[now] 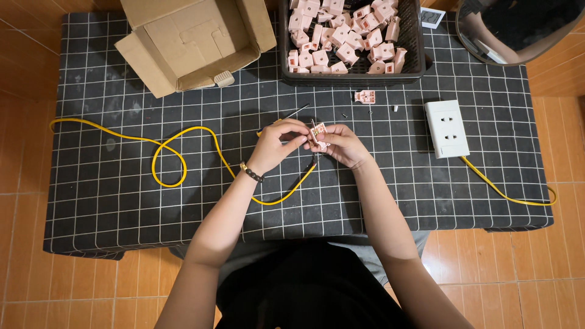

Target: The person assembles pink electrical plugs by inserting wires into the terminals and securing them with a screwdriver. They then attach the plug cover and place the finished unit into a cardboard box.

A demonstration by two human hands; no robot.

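While both hands meet above the middle of the counter (122,201), the left hand (277,145) and right hand (342,144) pinch a small pink plug (319,132) between their fingers. A yellow cable (183,146) loops across the counter to a white socket (446,128), with a basket (414,36) of pink plugs behind.

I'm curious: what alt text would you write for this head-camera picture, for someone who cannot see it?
Seen from above, a person's left hand and right hand together hold a small pink plug part over a black grid-patterned tablecloth. A yellow cable loops across it, with a white socket block, a black basket of pink parts and an open cardboard box nearby.
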